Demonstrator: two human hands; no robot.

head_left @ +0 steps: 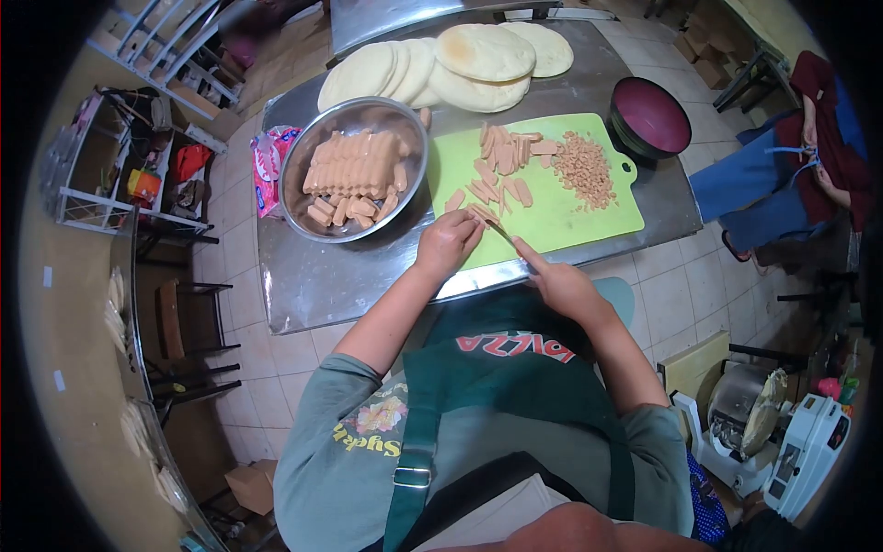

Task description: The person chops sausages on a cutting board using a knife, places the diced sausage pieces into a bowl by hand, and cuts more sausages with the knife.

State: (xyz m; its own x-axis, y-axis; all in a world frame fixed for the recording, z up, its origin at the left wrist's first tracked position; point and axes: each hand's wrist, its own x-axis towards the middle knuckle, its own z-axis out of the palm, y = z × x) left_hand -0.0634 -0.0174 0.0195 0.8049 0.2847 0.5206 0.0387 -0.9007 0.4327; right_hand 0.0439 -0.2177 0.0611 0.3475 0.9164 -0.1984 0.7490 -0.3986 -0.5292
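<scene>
Packet (268,172), pink and printed: at the left edge of the tabletop (354,287), just beside the steel bowl.

Steel bowl (416,182): on the left part of the tabletop. Contains sausages (354,166), whole ones in joined rows toward the far side, short loose pieces toward the near side.

Breads (483,52): flat, round, pale, one browned on top; overlapping along the far edge of the tabletop, beyond the steel bowl and the board.

Left hand (451,241): fingers bent and drawn together, holding down a cut sausage (480,213) at the near left corner of the board.

Board (589,228): green, with a handle hole in its right end; laid along the near edge of the tabletop, right of the steel bowl.

Slices (504,156): sausage, lengthwise cuts, scattered over the left half and far middle of the board.

Knife (501,234): blade slanting to the fingertips of the left hand; whether it touches the cut sausage cannot be told.

Right hand (563,287): closed around the knife handle, forefinger extended along it.

Bits (585,172): sausage, finely chopped, heaped toward the right end of the board.

Dark bowl (651,117): reddish inside, seemingly vacant; far right corner of the tabletop.

Person (814,152): standing off the right edge, partly visible.
</scene>
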